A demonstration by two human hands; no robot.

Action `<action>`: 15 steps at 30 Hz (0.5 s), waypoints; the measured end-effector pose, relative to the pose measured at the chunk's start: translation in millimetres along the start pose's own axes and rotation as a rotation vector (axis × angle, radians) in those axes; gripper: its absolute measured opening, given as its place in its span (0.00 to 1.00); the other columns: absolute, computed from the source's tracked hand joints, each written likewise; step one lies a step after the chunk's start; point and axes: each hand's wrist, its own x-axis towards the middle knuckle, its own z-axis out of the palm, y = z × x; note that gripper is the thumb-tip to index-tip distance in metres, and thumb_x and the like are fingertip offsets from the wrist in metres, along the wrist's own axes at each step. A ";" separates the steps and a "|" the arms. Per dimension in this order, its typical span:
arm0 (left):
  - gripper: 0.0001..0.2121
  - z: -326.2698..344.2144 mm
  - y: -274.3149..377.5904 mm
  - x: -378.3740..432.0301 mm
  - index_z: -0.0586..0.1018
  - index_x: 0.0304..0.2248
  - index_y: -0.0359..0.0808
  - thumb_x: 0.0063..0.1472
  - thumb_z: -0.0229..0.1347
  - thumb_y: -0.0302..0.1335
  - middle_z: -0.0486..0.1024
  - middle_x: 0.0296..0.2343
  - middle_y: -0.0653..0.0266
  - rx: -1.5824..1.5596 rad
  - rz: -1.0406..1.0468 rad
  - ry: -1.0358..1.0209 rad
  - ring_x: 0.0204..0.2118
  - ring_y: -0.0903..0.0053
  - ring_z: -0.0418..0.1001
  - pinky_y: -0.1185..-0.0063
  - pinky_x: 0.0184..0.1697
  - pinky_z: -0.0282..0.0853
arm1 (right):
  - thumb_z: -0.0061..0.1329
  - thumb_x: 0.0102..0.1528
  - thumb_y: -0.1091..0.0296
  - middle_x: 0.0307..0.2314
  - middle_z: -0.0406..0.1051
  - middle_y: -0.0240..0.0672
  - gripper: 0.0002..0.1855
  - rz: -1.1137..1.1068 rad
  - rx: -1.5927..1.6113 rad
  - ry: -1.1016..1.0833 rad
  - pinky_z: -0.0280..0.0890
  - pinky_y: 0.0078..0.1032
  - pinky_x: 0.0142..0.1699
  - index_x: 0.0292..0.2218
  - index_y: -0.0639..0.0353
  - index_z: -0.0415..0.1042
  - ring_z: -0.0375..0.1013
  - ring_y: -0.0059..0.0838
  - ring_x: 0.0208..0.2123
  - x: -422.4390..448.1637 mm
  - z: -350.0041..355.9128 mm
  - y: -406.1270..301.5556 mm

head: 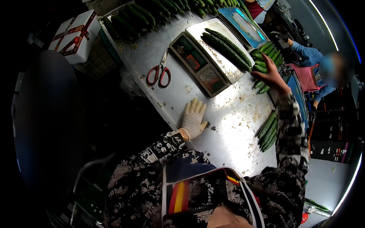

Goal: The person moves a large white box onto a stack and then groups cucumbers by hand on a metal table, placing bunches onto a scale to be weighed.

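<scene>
Two long cucumbers [226, 48] lie side by side on the metal pan of a digital weighing scale [196, 64]. My bare right hand [269, 74] is spread with fingers apart at the near end of these cucumbers, beside a pile of smaller cucumbers [266, 54]; whether its fingertips touch one is hard to tell. My left hand [194, 118], in a pale glove, rests flat on the metal table [176, 99] near its left edge, holding nothing. Scissors with red and black handles [159, 74] lie left of the scale. A small group of cucumbers [268, 132] lies at the table's right edge.
Many cucumbers [139, 17] are heaped along the table's far side. A blue tray [243, 27] stands behind the scale. A white box with printed tape [74, 35] stands beyond the left edge. Another person [309, 61] in blue sleeves is at the right; part of someone [258, 10] shows at the top.
</scene>
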 end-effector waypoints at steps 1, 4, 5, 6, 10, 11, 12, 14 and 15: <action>0.37 8.8 -7.1 2.3 0.57 0.60 0.29 0.56 0.54 0.42 0.53 0.60 0.45 -0.029 -0.019 -0.012 0.66 0.52 0.40 0.58 0.67 0.31 | 0.62 0.45 0.43 0.61 0.49 0.52 0.56 0.046 -0.072 -0.042 0.46 0.37 0.66 0.64 0.58 0.47 0.48 0.47 0.64 14.1 3.3 -20.7; 0.39 -6.0 -1.0 9.2 0.54 0.61 0.26 0.57 0.54 0.42 0.49 0.61 0.42 -0.019 -0.034 -0.121 0.66 0.50 0.38 0.59 0.67 0.30 | 0.63 0.40 0.39 0.62 0.48 0.49 0.62 0.030 -0.209 -0.112 0.47 0.38 0.65 0.65 0.55 0.44 0.48 0.48 0.63 60.1 15.6 -29.2; 0.39 -10.6 9.1 14.6 0.52 0.61 0.26 0.58 0.53 0.41 0.47 0.61 0.41 -0.006 -0.011 -0.181 0.66 0.49 0.38 0.59 0.67 0.30 | 0.63 0.36 0.34 0.62 0.48 0.50 0.65 0.018 -0.185 -0.094 0.47 0.44 0.64 0.65 0.54 0.45 0.49 0.54 0.62 66.5 16.9 -19.2; 0.40 -9.7 14.6 17.6 0.52 0.61 0.26 0.58 0.54 0.41 0.47 0.61 0.41 0.005 -0.063 -0.178 0.66 0.48 0.37 0.58 0.67 0.30 | 0.63 0.36 0.36 0.62 0.47 0.49 0.64 0.033 -0.174 -0.125 0.50 0.41 0.64 0.64 0.54 0.46 0.50 0.51 0.62 75.7 18.7 -11.1; 0.38 -5.3 22.2 34.9 0.55 0.58 0.24 0.55 0.55 0.38 0.52 0.57 0.40 -0.098 -0.074 0.072 0.64 0.47 0.42 0.53 0.65 0.33 | 0.62 0.39 0.43 0.55 0.59 0.48 0.50 0.038 -0.254 -0.041 0.60 0.39 0.57 0.58 0.55 0.57 0.61 0.46 0.56 102.7 40.7 -14.5; 0.35 -26.7 32.9 45.3 0.59 0.57 0.23 0.56 0.54 0.37 0.52 0.58 0.39 -0.103 -0.174 -0.069 0.65 0.47 0.41 0.53 0.65 0.33 | 0.61 0.39 0.43 0.54 0.61 0.47 0.49 0.080 -0.253 -0.057 0.61 0.39 0.56 0.57 0.55 0.58 0.62 0.46 0.55 107.9 51.4 -22.2; 0.34 2.0 14.2 37.9 0.59 0.57 0.25 0.56 0.54 0.35 0.54 0.57 0.41 -0.015 -0.134 0.227 0.63 0.46 0.44 0.52 0.63 0.37 | 0.61 0.40 0.44 0.53 0.62 0.47 0.47 0.083 -0.253 -0.056 0.62 0.40 0.56 0.56 0.56 0.59 0.63 0.46 0.55 121.1 55.4 -45.3; 0.32 1.0 22.9 35.3 0.62 0.57 0.27 0.56 0.53 0.36 0.57 0.58 0.44 0.079 -0.198 0.220 0.65 0.50 0.45 0.57 0.66 0.36 | 0.60 0.41 0.46 0.50 0.64 0.46 0.43 0.141 -0.227 -0.066 0.63 0.41 0.54 0.54 0.57 0.61 0.64 0.46 0.53 116.0 57.3 -49.5; 0.31 0.5 38.4 35.2 0.63 0.57 0.28 0.57 0.53 0.37 0.57 0.58 0.45 0.154 -0.192 0.173 0.65 0.52 0.46 0.57 0.66 0.36 | 0.59 0.41 0.47 0.49 0.66 0.46 0.41 0.171 -0.224 -0.073 0.64 0.42 0.53 0.53 0.58 0.63 0.65 0.46 0.52 105.2 57.3 -42.0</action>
